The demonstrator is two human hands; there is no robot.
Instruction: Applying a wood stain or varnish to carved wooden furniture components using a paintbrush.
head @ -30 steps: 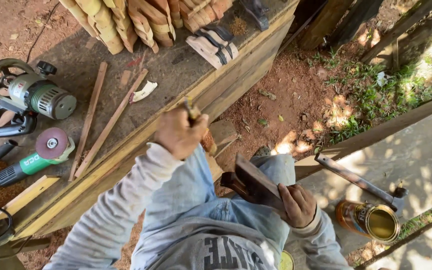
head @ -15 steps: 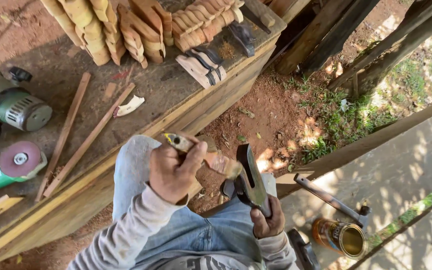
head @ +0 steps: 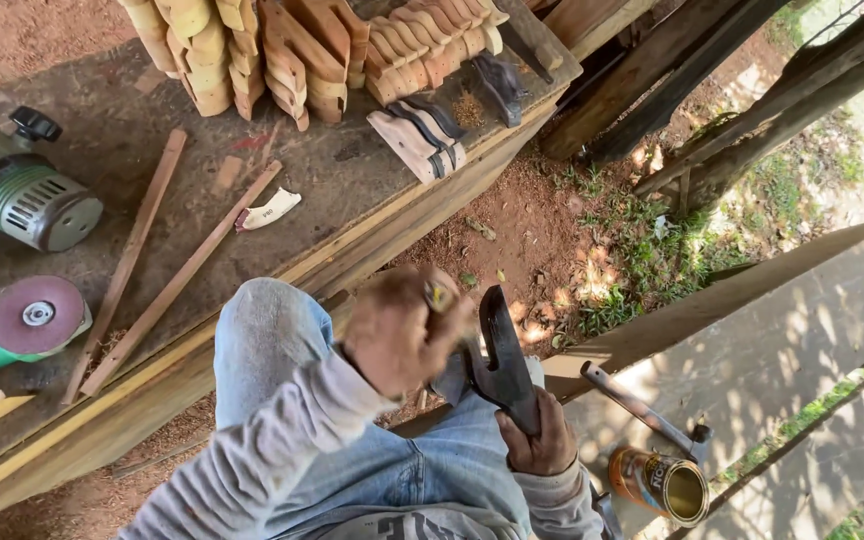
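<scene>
The left hand, blurred with motion, had come right up against the dark carved piece, its fingers curled around a small yellow-tipped tool; half a second before, it sat lower and further left, apart from the piece. The right hand kept the piece upright over the lap, fingers wrapped tight around its lower end. That suggested work on the piece had begun. Compared with a second ago, the view had swung rightward; the tin showed lower right, beyond the bench.
</scene>
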